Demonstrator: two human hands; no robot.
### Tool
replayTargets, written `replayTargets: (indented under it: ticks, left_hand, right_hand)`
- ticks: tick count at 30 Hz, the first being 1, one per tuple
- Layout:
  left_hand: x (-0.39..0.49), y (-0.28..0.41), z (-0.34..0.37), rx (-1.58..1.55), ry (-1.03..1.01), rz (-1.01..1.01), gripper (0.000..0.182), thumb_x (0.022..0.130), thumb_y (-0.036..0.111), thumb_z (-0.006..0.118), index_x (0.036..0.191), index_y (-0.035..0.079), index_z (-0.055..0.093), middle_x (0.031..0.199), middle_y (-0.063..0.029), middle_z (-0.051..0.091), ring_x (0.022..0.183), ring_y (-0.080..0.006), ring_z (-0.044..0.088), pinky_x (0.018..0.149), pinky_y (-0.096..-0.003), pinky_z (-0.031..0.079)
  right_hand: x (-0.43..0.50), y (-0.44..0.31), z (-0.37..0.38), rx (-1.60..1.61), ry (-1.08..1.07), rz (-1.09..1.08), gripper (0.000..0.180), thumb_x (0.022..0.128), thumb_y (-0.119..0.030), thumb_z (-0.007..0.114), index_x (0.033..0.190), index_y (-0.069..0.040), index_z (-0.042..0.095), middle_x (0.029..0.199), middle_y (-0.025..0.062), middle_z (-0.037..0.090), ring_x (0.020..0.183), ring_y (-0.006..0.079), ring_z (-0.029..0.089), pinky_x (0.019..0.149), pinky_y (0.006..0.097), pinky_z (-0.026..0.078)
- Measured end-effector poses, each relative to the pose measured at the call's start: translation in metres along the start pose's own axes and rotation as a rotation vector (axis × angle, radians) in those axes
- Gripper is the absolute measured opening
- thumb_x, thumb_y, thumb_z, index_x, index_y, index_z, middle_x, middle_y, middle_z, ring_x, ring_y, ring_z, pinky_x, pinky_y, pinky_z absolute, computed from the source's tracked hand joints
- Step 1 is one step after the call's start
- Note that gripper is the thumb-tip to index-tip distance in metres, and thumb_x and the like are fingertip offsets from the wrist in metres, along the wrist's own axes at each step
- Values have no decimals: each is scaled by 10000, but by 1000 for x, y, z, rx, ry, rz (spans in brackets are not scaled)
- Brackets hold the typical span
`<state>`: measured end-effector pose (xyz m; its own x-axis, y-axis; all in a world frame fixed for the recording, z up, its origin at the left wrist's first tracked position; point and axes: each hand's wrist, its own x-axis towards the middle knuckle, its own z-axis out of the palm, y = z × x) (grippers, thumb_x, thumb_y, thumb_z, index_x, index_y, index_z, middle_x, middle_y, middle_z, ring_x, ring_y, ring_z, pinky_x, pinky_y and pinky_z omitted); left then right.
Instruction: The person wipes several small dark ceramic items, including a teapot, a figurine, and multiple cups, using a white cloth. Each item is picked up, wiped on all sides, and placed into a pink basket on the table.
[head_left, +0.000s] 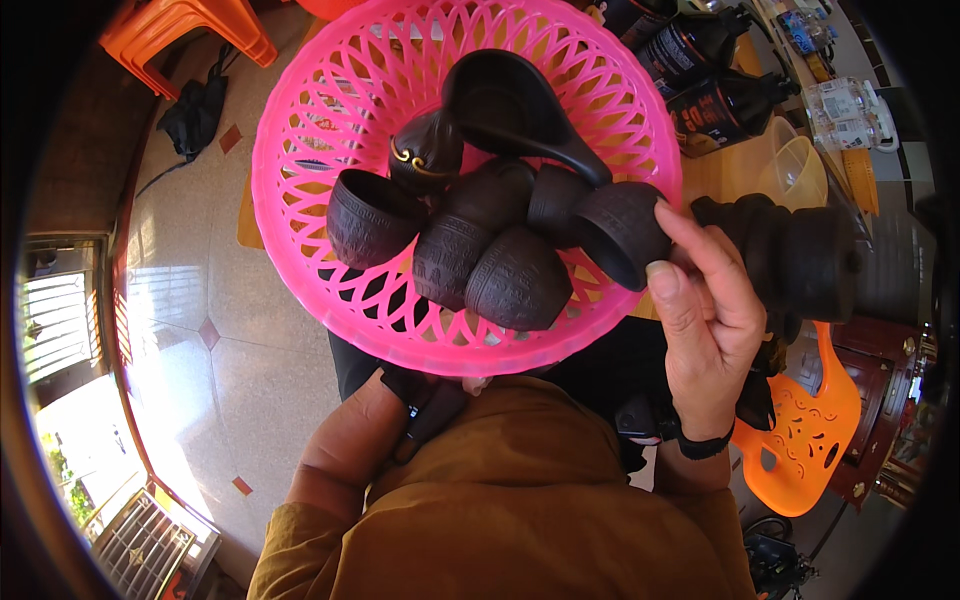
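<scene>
A pink plastic openwork basket (465, 364) is in front of my body. Between the thumb and fingers of my right hand (709, 300) is a dark embossed cup (626, 229), tilted at the basket's right rim. Several similar cups lie inside, one with its mouth showing at the left (371, 217) and another at the front (519, 279). Behind them rest a dark spouted pouring bowl with a handle (502, 105) and a dark ribbed piece with a gold scroll (426, 154). My left forearm reaches under the basket's near side; that hand is mostly hidden, with only a fingertip possibly showing.
Right of the basket stand dark stacked pieces (795, 255) and clear plastic cups (796, 169) on a wooden table. Black bottles (724, 112) and a clear bottle (844, 112) are beyond. Orange stools (191, 34) are at upper left, an orange chair (806, 435) at right.
</scene>
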<state>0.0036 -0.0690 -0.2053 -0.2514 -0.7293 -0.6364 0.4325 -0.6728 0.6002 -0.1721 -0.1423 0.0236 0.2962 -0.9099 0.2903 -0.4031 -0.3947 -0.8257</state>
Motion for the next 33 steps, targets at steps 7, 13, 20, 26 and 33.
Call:
replayTargets:
  ticks: [7, 13, 20, 26, 33]
  left_hand:
    - [2, 0, 1, -1, 3, 13, 296, 940, 303, 512, 1110, 68, 563, 856, -61, 613, 755, -130, 593, 634, -269, 499]
    - [5, 0, 2, -5, 4, 28, 295, 940, 299, 511, 1114, 65, 560, 860, -63, 613, 756, -134, 595, 634, -272, 502]
    - [8, 0, 3, -11, 8, 35, 295, 940, 294, 510, 1117, 63, 556, 864, -65, 614, 757, -138, 599, 635, -275, 505]
    - [9, -1, 1, -18, 17, 41, 294, 941, 290, 508, 1121, 61, 553, 868, -67, 614, 758, -142, 601, 636, -278, 508]
    - [10, -1, 1, -19, 20, 45, 294, 941, 284, 507, 1125, 58, 549, 873, -69, 614, 759, -146, 605, 637, -281, 511]
  right_hand:
    - [-4, 0, 7, 145, 57, 112, 497, 712, -100, 779, 1164, 3, 599, 748, -6, 455, 648, 79, 401, 587, 202, 335]
    - [0, 0, 4, -119, -52, -74, 570, 633, -121, 832, 1143, -6, 604, 814, 30, 504, 745, 136, 482, 661, 241, 401]
    - [3, 2, 10, -144, -14, -179, 531, 581, -152, 854, 1049, -43, 628, 953, 85, 569, 890, 216, 544, 772, 312, 435]
    - [5, 4, 14, -331, -65, -285, 532, 562, -225, 846, 1011, -58, 615, 1015, 87, 609, 948, 277, 564, 862, 370, 382]
    - [3, 3, 15, -364, -61, -308, 540, 568, -236, 843, 1019, -52, 609, 1006, 91, 625, 954, 280, 576, 874, 391, 373]
